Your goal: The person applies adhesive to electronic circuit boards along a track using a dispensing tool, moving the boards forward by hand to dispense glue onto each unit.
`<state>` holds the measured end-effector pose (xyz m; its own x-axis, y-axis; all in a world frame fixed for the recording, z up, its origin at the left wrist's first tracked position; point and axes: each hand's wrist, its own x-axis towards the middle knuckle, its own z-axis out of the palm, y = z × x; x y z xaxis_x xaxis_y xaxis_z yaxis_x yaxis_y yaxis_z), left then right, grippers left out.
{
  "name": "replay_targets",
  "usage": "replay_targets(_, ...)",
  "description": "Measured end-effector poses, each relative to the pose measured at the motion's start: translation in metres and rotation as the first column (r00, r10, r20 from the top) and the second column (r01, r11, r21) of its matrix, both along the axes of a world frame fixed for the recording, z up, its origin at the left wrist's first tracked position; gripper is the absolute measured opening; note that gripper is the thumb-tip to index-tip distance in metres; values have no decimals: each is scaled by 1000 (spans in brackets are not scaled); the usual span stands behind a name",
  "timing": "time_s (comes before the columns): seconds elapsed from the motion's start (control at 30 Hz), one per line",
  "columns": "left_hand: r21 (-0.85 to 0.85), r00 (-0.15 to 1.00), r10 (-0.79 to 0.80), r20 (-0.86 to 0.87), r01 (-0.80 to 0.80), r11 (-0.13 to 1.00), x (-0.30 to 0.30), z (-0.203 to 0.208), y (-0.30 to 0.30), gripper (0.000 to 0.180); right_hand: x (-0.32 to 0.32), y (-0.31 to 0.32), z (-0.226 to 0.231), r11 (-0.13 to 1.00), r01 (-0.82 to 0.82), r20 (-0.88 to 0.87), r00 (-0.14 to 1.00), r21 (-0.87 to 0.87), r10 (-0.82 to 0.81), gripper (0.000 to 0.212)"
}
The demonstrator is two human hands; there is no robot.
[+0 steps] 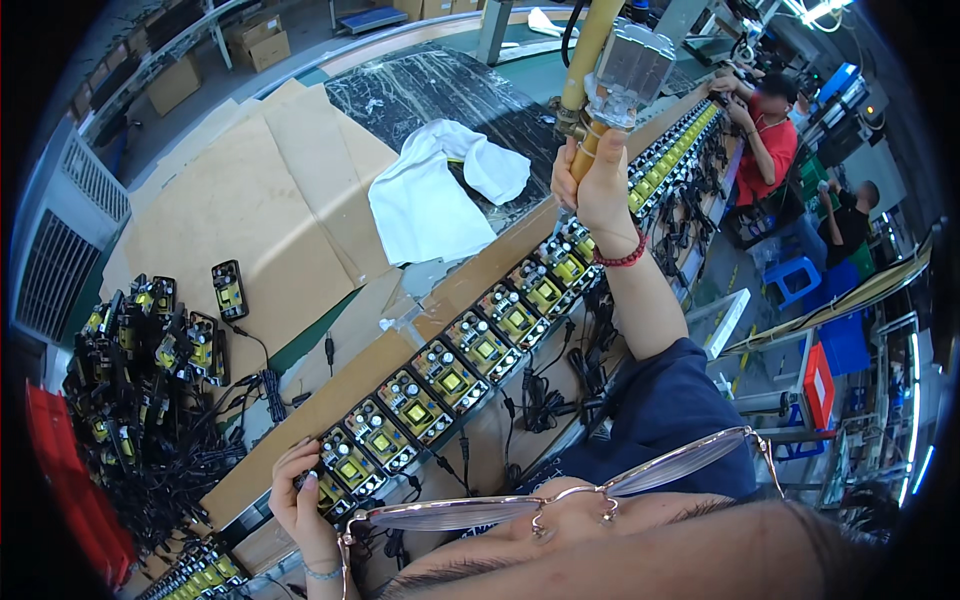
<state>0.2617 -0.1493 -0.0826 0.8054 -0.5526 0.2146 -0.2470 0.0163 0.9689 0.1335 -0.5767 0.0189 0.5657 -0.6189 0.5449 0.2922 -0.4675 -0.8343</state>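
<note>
My right hand [598, 190], with a red bead bracelet at the wrist, is raised and closed around the tan handle of a hanging tool [590, 140] with a silver metal head [630, 65]. My left hand [298, 495] rests at the near end of a long row of open black power-supply units [450, 380] with yellow parts inside, fingers touching the nearest unit [340, 475]. The row runs diagonally along a brown board [330, 400] toward the far right.
A heap of black units with tangled cables [150, 380] lies at the left on cardboard sheets [250, 200]. A white cloth [440, 190] lies on a dark marbled surface. Other people [770, 140] work at the far right. Eyeglasses [560, 490] fill the lower edge.
</note>
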Motion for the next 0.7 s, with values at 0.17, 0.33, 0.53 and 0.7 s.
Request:
replay_targets(0.17, -18, 1000, 3, -29, -3, 1000, 3, -7, 3, 20, 0, 3, 3, 1000, -2, -4, 1000, -4, 2, 71)
replay_targets(0.33, 5, 1000, -17, -21, 18, 1000, 3, -2, 4, 21, -2, 7, 6, 1000, 8, 18, 1000, 6, -8, 68)
replay_targets(0.53, 53, 999, -32, -11, 32, 998, 1, 9, 1, 21, -5, 8, 9, 1000, 11, 46, 999, -3, -11, 60)
replay_targets(0.7, -5, 998, 6, -66, -6, 1000, 1, -6, 2, 23, -16, 29, 37, 1000, -6, -52, 999, -2, 6, 79)
